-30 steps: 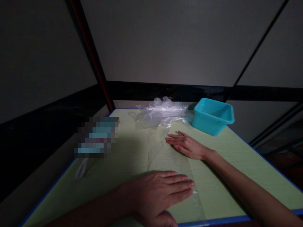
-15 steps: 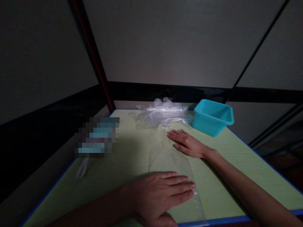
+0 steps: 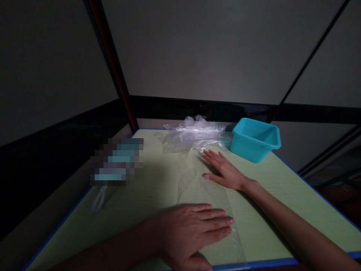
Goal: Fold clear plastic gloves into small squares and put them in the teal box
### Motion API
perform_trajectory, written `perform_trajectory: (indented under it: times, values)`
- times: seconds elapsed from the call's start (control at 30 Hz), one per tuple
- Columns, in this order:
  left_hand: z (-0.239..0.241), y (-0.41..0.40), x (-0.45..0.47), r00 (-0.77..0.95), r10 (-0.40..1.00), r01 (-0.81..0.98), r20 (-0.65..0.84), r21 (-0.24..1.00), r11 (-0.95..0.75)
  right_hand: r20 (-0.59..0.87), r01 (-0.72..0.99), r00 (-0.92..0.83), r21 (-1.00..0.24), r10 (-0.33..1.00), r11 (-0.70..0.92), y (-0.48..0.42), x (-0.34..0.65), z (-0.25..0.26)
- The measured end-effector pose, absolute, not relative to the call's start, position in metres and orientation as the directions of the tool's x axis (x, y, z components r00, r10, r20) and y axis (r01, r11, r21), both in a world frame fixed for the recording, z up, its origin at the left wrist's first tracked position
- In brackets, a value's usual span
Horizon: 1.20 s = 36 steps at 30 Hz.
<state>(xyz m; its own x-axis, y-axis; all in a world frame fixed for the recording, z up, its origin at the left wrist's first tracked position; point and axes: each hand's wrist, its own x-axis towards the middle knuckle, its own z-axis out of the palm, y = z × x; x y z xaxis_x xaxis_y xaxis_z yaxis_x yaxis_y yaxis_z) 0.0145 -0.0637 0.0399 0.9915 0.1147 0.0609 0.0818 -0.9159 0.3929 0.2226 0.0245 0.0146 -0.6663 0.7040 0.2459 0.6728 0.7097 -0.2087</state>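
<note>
A: Layout, big to small?
B: Gray paneled wall (image 3: 197, 49) at the back, then the table (image 3: 287, 210): pale green top, blue edging.
A: On it?
B: Clear plastic sheet (image 3: 203, 192), lying flat, running from the near edge toward the middle of the far edge. Outline faint.
A: Far edge?
B: Crumpled plastic heap (image 3: 194, 135), clear and whitish, along the middle of that edge. Can't tell if it joins the sheet.
A: Far right corner?
B: Turquoise tub (image 3: 248, 148), upright, by the right edge, just beside the heap.
A: Left edge?
B: Pixelated item (image 3: 117, 162), unreadable.
A: Hands?
B: Left hand (image 3: 191, 233): open, palm down, fingers straight, across the sheet by the near edge. Right hand (image 3: 225, 171): open, palm down, thumb spread, fingertips over the sheet's far part, near the heap. Pressure can't be told.
A: Smallest?
B: White loop (image 3: 99, 198), left edge, just nearside of the pixelated item.
</note>
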Motion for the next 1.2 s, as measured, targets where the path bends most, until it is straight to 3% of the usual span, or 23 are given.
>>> perform_trajectory:
  times: [0.13,0.37,0.6,0.83,1.2]
  values:
    - [0.039,-0.063,0.015,0.99,0.113,0.071,0.082,0.405,-0.912,0.292,0.643,-0.665,-0.245,0.688,0.726,0.022,0.223,0.018]
    - [0.037,-0.063,0.014,0.99,0.114,0.073,0.082,0.394,-0.916,0.219,0.623,-0.715,-0.23,0.664,0.747,0.015,0.211,0.018]
    - [0.039,-0.063,0.015,0.992,0.116,0.089,0.05,0.376,-0.922,0.306,0.662,-0.642,-0.241,0.703,0.709,0.016,0.212,0.015]
    - [0.038,-0.063,0.015,0.99,0.123,0.083,0.072,0.409,-0.909,0.222,0.63,-0.716,-0.201,0.662,0.75,0.014,0.209,0.014]
    - [0.038,-0.063,0.014,0.99,0.118,0.073,0.08,0.424,-0.903,0.222,0.671,-0.652,-0.275,0.725,0.689,0.016,0.209,0.012]
